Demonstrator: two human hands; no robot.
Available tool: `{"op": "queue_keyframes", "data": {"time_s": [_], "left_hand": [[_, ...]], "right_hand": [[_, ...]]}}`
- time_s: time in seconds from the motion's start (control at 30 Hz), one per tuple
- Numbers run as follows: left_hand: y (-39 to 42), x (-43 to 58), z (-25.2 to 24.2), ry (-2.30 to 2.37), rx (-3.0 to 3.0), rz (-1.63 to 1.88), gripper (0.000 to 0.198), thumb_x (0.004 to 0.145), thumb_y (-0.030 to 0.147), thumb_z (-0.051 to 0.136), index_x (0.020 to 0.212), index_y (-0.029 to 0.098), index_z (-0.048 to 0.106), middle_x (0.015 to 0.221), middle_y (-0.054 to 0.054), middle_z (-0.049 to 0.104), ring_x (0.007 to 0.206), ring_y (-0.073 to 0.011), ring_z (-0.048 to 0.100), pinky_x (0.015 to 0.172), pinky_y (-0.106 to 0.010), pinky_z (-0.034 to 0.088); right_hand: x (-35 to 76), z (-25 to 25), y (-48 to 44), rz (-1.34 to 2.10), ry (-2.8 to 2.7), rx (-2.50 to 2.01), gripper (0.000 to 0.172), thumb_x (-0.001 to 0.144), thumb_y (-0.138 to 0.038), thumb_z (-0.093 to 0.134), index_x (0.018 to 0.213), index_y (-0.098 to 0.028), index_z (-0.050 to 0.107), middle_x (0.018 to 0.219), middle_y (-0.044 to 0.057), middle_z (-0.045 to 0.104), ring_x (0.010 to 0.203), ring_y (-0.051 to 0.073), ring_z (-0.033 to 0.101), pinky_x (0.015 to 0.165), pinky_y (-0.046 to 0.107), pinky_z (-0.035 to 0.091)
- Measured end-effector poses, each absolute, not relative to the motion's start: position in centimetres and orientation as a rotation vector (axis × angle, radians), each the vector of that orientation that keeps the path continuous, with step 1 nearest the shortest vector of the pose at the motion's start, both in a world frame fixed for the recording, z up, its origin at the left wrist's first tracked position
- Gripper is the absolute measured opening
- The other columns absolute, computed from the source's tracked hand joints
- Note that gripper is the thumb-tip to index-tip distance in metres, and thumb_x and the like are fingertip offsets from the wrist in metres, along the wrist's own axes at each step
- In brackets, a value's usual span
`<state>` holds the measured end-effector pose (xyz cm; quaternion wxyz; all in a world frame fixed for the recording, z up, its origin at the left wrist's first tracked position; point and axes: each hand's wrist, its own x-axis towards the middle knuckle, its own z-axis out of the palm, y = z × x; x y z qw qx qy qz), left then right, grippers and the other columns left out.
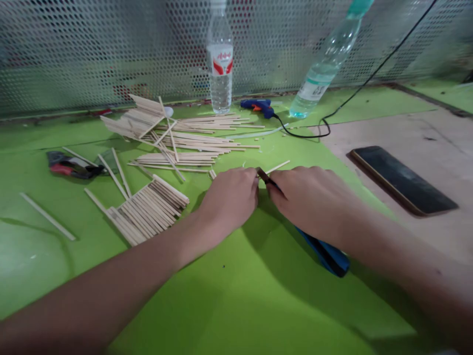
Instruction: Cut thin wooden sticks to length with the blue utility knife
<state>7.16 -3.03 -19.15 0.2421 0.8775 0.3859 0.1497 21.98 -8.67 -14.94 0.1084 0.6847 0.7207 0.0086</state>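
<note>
Head view shows both hands meeting at the centre of the frame over a bright green table top (236, 296). At centre-left, the left hand (229, 199) rests knuckles up with its fingers curled downward and closed; its fingertips are hidden beneath the hand, so what they pinch cannot be made out. A thin pale wooden stick (277, 166) juts out just above and right of those fingers, angling toward the upper right, its near end lost between the two hands. The right hand (314, 202), at centre-right, is closed around a blue-handled cutting tool (327, 256); the blue handle trails out under the wrist toward the lower right, and the dark blade tip shows in the gap between the hands, touching or just beside the stick.

Left of the left hand lies a flat panel of wooden sticks laid side by side (148, 209). Above it, a loose heap of long wooden sticks (185, 138) spreads across the upper centre. A clear plastic water bottle with a red label (220, 64) stands behind the heap, a blue hot-glue gun (258, 106) lies to its right, and a black smartphone (402, 180) rests at the right of the frame.
</note>
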Motion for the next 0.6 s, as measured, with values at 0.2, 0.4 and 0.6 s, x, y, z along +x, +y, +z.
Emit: {"op": "queue_keyframes", "data": {"time_s": [0.2,0.4,0.6], "left_hand": [[-3.1,7.1,-19.2,1.097,2.362,0.378,0.034,0.1,0.017,0.039,0.092,0.015,0.072,0.078,-0.007,0.07,0.058,-0.0136,0.06,0.057,-0.03,0.051],[-3.1,7.1,-18.9,1.103,2.379,0.368,0.035,0.101,0.018,0.04,0.09,0.014,0.072,0.079,-0.005,0.072,0.061,-0.0128,0.061,0.064,-0.03,0.051],[-2.9,7.2,-18.9,1.095,2.48,0.375,0.032,0.098,0.013,0.042,0.088,0.015,0.072,0.074,-0.004,0.07,0.057,-0.0124,0.059,0.058,-0.027,0.047]], "right_hand": [[22.4,-15.3,-8.2,0.0,2.22,2.033,0.04,0.103,-0.027,0.035,0.085,-0.015,0.069,0.07,0.009,0.067,0.049,0.014,0.049,0.053,0.03,0.023],[22.4,-14.8,-9.1,0.022,2.134,1.973,0.035,0.101,-0.028,0.041,0.083,-0.016,0.069,0.067,0.01,0.066,0.052,0.018,0.055,0.053,0.031,0.026],[22.0,-15.8,-8.3,0.049,2.196,2.035,0.034,0.101,-0.027,0.041,0.083,-0.016,0.068,0.068,0.011,0.066,0.055,0.02,0.059,0.053,0.031,0.028]]}}
